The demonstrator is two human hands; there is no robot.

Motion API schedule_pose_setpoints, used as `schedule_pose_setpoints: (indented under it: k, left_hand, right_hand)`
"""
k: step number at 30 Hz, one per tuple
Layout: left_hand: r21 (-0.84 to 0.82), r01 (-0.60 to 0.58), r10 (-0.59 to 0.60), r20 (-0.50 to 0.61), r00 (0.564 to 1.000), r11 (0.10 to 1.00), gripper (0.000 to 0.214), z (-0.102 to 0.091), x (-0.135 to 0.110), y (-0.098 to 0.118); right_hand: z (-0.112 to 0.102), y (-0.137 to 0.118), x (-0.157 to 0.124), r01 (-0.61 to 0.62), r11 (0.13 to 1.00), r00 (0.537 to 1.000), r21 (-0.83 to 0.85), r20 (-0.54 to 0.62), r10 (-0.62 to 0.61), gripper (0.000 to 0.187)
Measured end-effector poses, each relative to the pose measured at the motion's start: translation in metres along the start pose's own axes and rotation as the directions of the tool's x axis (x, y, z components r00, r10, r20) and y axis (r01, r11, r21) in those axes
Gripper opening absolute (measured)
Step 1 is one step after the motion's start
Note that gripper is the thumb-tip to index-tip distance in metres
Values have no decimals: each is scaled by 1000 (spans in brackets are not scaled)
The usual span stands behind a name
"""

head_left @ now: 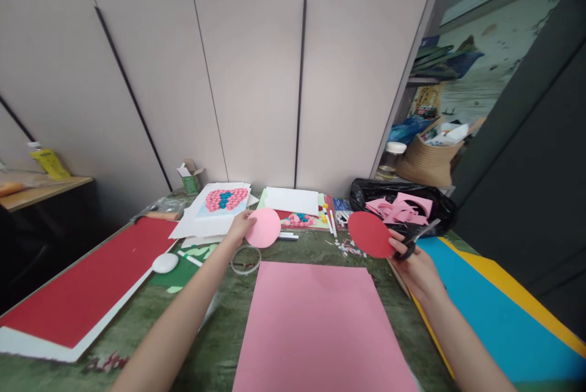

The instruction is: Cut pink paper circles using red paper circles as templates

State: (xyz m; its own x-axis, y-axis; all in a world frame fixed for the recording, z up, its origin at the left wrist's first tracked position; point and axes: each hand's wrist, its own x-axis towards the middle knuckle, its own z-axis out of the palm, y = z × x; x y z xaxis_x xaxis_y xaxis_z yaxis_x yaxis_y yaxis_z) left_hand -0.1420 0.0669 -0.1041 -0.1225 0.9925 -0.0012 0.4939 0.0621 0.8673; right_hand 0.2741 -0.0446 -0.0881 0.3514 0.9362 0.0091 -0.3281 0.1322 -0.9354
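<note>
Between the fingers of my left hand (pixel 238 228) is a pink paper circle (pixel 264 228), held by its left edge above the table. My right hand (pixel 414 267) grips a larger red paper circle (pixel 370 234) by its right edge and also has a pair of scissors (pixel 414 239) with dark handles, blades pointing up and to the right. A large sheet of pink paper (pixel 315 325) lies on the table below and between my hands. Just under my left wrist sits a roll of clear tape (pixel 246 259).
Red sheets (pixel 101 276) and a white oval object (pixel 165 263) are on the left, blue sheets (pixel 499 312) on the right. Pink scraps fill a black plastic bag (pixel 361 190). A picture with pink and teal pieces (pixel 225 199), markers (pixel 330 221) and paper bits (pixel 350 248) lie toward the cabinet (pixel 256 74).
</note>
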Motion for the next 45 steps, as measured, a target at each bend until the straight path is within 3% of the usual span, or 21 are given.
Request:
schedule_pose_setpoints:
  k: [5,9,12,15,18,21,24,27,30,33,37,39,41,45]
  left_hand:
    - [165,-55,72,-101,992,985,33,14,16,10]
    - [349,-175,250,-183,951,921,33,21,8,26]
    - [464,-305,398,-117,910,832,32,33,-13,39]
    - [536,-390,463,0,887,749,41,44,-40,51]
    - [574,-398,423,98,901,716,39,50,-69,57]
    - [563,-429,326,279,903,706,31,53,-96,52]
    - [550,-454,250,407,878,701,59,55,-114,40]
    - [575,-431,207,415,886,695,75,55,-116,27]
    - [576,-434,200,425,883,693,72,52,-110,20]
    - [562,-447,219,426,878,696,67,49,-106,18]
    - [533,-449,244,411,878,717,63,47,-105,14]
    - [505,-458,268,404,875,731,61,46,-105,13]
    - [469,-473,300,398,867,746,56,44,-106,13]
    - [375,-488,354,374,858,788,38,42,-109,17]
  right_hand:
    - [-13,-3,9,52,996,997,-78,-52,-56,41]
    - [-25,-10,14,79,972,993,-222,-63,-95,45]
    - [-31,-18,15,84,923,993,-376,-46,-109,45]
    - [-37,-23,18,98,850,988,-518,-54,-146,45]
    - [-45,-24,24,99,769,981,-631,-66,-181,46]
    - [-52,-18,31,95,692,977,-716,-66,-202,49]
    - [-56,-8,37,85,618,980,-782,-44,-192,49]
    - [-60,-1,41,64,507,976,-859,-51,-210,45]
    - [-64,0,42,20,378,961,-926,-87,-263,43]
    - [-63,-2,38,-21,255,926,-967,-114,-359,53]
    - [-46,1,28,-13,131,874,-991,-74,-480,64]
    - [-33,6,22,26,74,916,-997,-6,-402,61]
    - [-21,13,16,84,73,970,-994,64,-236,52]
    - [-6,30,8,177,138,984,-974,170,-59,34]
